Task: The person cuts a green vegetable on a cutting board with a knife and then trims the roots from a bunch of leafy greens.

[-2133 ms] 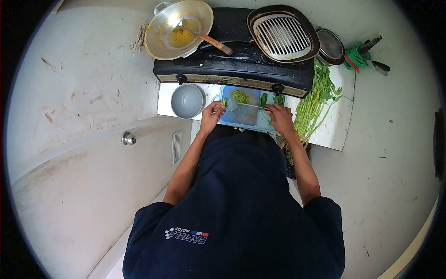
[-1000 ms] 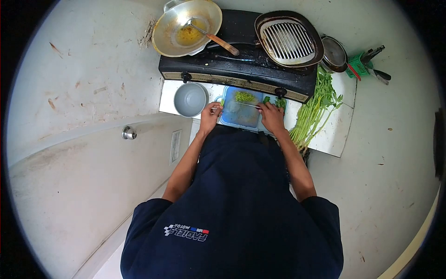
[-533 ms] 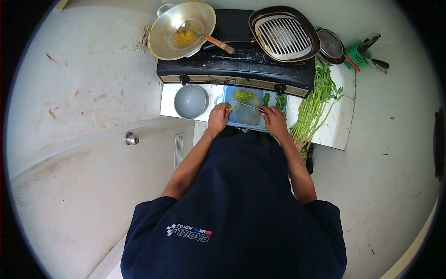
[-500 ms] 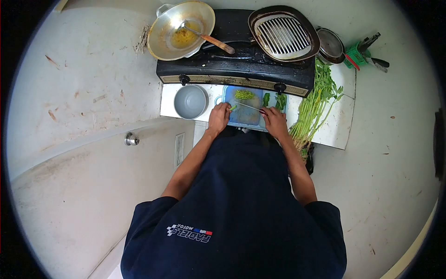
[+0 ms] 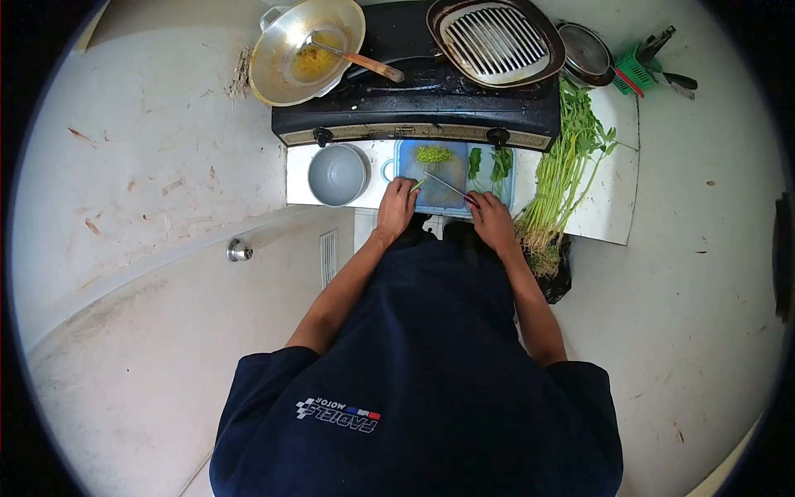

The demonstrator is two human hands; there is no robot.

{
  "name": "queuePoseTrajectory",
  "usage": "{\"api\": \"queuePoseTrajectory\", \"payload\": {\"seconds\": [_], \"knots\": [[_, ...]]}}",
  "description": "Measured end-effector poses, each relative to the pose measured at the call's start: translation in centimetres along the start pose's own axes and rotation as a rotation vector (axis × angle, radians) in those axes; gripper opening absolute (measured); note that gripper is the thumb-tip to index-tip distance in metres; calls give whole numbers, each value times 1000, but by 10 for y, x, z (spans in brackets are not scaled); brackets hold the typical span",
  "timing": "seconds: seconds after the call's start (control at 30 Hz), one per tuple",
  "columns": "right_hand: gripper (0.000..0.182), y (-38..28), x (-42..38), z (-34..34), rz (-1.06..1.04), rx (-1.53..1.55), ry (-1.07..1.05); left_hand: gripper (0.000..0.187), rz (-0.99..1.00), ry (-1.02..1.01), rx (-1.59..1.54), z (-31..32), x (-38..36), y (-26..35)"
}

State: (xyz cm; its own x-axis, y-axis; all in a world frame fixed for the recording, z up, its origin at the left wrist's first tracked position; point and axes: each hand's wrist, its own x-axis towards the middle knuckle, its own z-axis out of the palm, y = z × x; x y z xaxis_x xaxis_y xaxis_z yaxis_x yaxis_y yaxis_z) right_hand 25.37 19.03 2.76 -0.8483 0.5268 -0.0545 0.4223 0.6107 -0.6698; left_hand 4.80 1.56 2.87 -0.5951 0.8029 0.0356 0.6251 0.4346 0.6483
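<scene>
My left hand (image 5: 398, 205) is closed on a short green stalk (image 5: 418, 185) at the near left part of the blue cutting board (image 5: 453, 184). Closed round a knife (image 5: 448, 185) is my right hand (image 5: 493, 220), at the board's near edge. The blade slants across the board, its tip just past the stalk's end. Beyond the blade lies a small heap of chopped green stalks (image 5: 433, 154). Green leaves (image 5: 501, 164) rest on the right side of the board. A grey bowl (image 5: 336, 177) stands left of the board.
Behind the board sits a black stove (image 5: 414, 120) with a wok (image 5: 273, 70), a wooden-handled utensil (image 5: 373, 66) and a ridged grill pan (image 5: 501, 45). A rooted bunch of greens (image 5: 567, 174) lies at right, by a black bag (image 5: 561, 277). Knives stand in a green basket (image 5: 633, 74).
The view has tilted, so the stove and pans sit higher. The knife blade now slants more steeply, and my left hand is slightly further right.
</scene>
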Motion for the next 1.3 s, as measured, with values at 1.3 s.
{"api": "queuePoseTrajectory", "payload": {"seconds": [1.3], "knots": [[28, -20, 12, 0, -32, 142, -195, 25, -32, 61, -63, 9, -2, -11]]}}
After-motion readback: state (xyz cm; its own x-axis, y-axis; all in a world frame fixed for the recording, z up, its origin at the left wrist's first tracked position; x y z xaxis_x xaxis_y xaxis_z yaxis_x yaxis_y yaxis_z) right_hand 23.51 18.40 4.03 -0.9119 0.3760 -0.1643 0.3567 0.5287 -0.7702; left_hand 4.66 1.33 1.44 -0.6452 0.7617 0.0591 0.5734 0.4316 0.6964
